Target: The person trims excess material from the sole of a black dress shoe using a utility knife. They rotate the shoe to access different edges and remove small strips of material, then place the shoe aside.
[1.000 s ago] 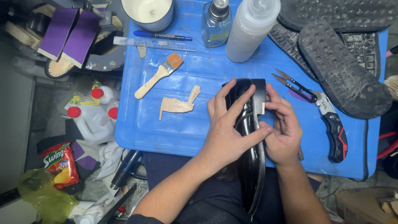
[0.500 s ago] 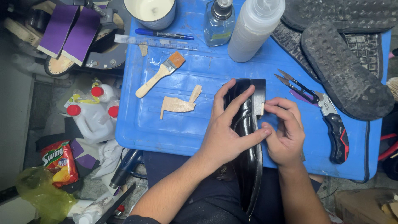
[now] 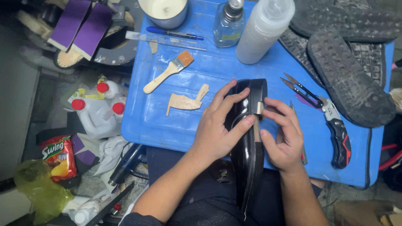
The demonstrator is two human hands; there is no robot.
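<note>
Left hand [image 3: 217, 129] is laid over the black shoe [image 3: 249, 155], fingers spread across its glossy upper and curled around it, the index fingertip pressed close to the small tan strip [image 3: 259, 108] at the heel end. Right hand [image 3: 284, 134] is brought in from the other side, thumb and forefinger pinched at that same tan strip, the remaining fingers folded against the shoe's edge. The shoe is held on its side between both hands, its heel end resting on the blue tabletop [image 3: 167, 121] and its toe end hanging over the near edge toward the lap. Just left of the left hand a tan scrap of leather [image 3: 184, 101] is seen lying flat, and beyond it a wooden-handled brush [image 3: 167, 73] with orange bristles is laid at a slant. At the far edge a pot of pale glue [image 3: 163, 10], a blue pen [image 3: 173, 33], a small glass bottle [image 3: 228, 23] and a tall white plastic bottle [image 3: 261, 31] are lined up. To the right of the right hand, thread snips [image 3: 303, 92] and a folding utility knife [image 3: 337, 134] are set near each other, with dark rubber soles [image 3: 347, 79] stacked at the corner. Down on the floor to the left, white jugs with red caps [image 3: 96, 111], a red snack bag [image 3: 58, 157] and purple sheets [image 3: 79, 25] are picked out.
</note>
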